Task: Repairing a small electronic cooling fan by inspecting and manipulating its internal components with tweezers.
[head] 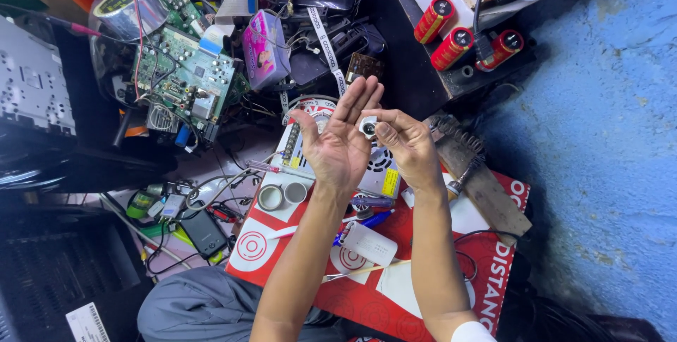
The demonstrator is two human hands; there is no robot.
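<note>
My left hand [338, 141] is raised palm up with its fingers stretched out and apart, holding nothing. My right hand [405, 141] is beside it, pinching a small round white and grey part [368, 127] between thumb and fingertips, right against the left hand's fingers. Both hands hover over a white perforated metal box [377, 166] that lies on a red and white printed sheet [493, 271].
A green circuit board [185, 74], a pink packet [262, 47], tape rolls [281, 194], a black phone [203, 233] and tangled wires crowd the left. Three red cylinders [451, 47] stand on a black box. A soldering iron stand [471, 166] lies right. A blue wall [606, 144] closes the right side.
</note>
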